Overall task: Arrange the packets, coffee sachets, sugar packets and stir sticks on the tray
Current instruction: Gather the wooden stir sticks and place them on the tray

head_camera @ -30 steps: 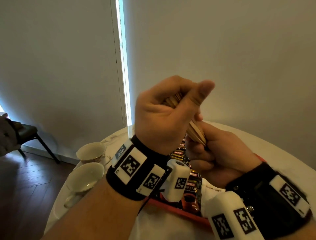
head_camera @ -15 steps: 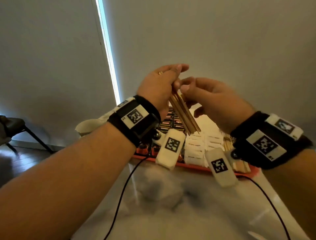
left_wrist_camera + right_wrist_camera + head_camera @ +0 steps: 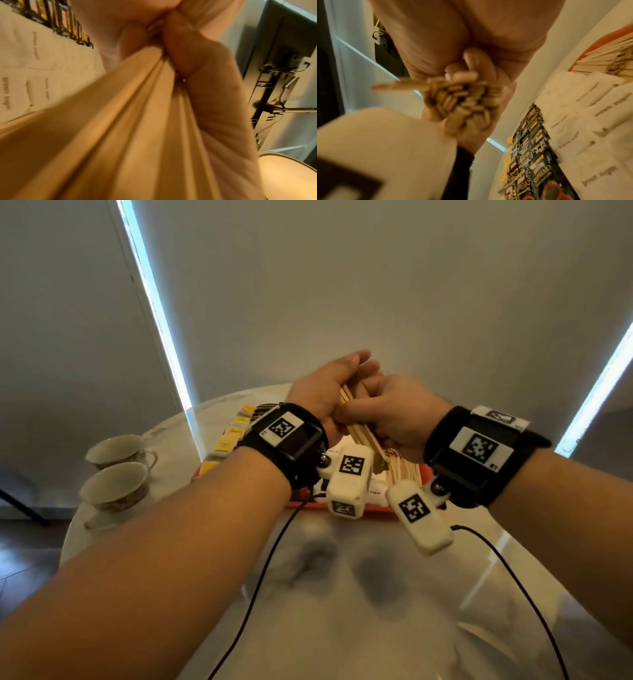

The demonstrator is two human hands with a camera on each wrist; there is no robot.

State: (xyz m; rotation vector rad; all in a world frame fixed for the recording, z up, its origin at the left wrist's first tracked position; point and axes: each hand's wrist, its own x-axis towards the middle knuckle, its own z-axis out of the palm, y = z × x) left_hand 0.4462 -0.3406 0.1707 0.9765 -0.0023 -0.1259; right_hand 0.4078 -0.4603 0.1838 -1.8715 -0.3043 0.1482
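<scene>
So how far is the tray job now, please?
Mostly done, it seems. On the red tray lie yellow packets, coffee sachets, sugar packets and some stir sticks. Both the left hand and right hand grip a bundle of sticks, not yet laid down.

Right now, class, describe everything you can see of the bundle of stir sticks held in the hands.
The stir sticks are thin, flat, pale strips that look like wood, with rounded ends, gathered into a thick, uneven bundle. It is held tilted above the tray, not resting on it. The left hand cups it from one side; the right hand curls round it. One stick juts sideways from the end. More sticks lie fanned on the tray.
</scene>
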